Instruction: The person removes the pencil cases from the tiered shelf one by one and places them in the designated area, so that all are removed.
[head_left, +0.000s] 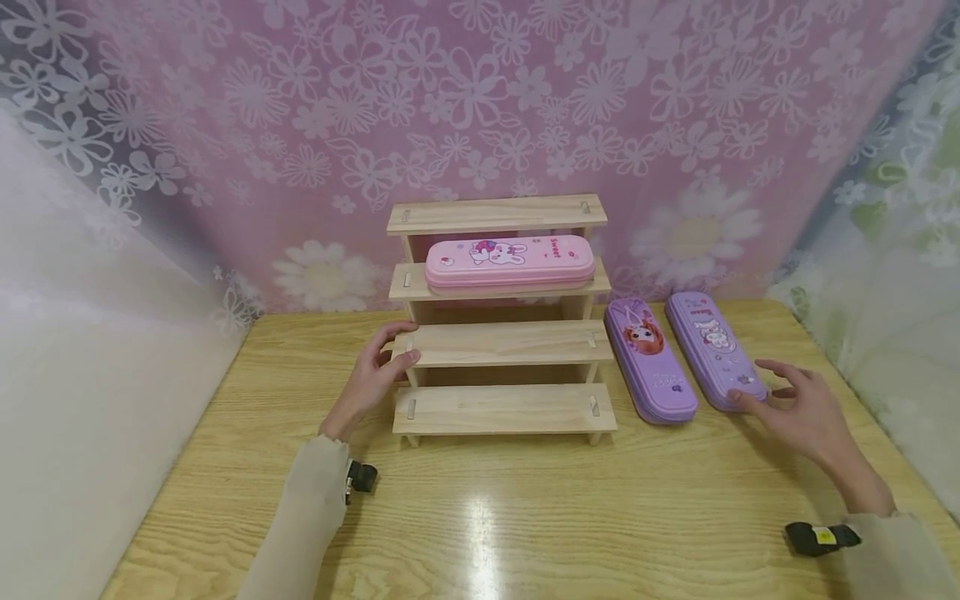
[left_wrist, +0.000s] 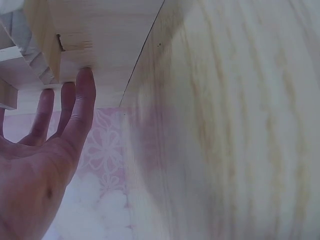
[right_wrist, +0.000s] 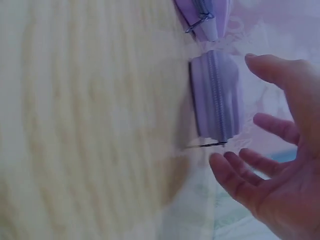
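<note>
A light wooden stepped shelf (head_left: 501, 342) stands on the table. My left hand (head_left: 375, 367) holds the left end of its second board from the bottom, thumb on top. In the left wrist view, several fingers (left_wrist: 82, 102) reach up against the wood. To the shelf's right lie two zipped pencil cases: a purple one (head_left: 651, 360) with a red-haired figure and a lilac one (head_left: 716, 350) with a white character. My right hand (head_left: 806, 412) is spread around the lilac case's near end; the right wrist view shows fingers parted beside its zipper (right_wrist: 217, 95).
A pink pencil case (head_left: 510, 261) with a rabbit lies lengthwise on the shelf's third board from the bottom. Behind the wood-grain table (head_left: 480, 517) hangs a pink floral cloth (head_left: 480, 108). Pale walls close in on the left and right.
</note>
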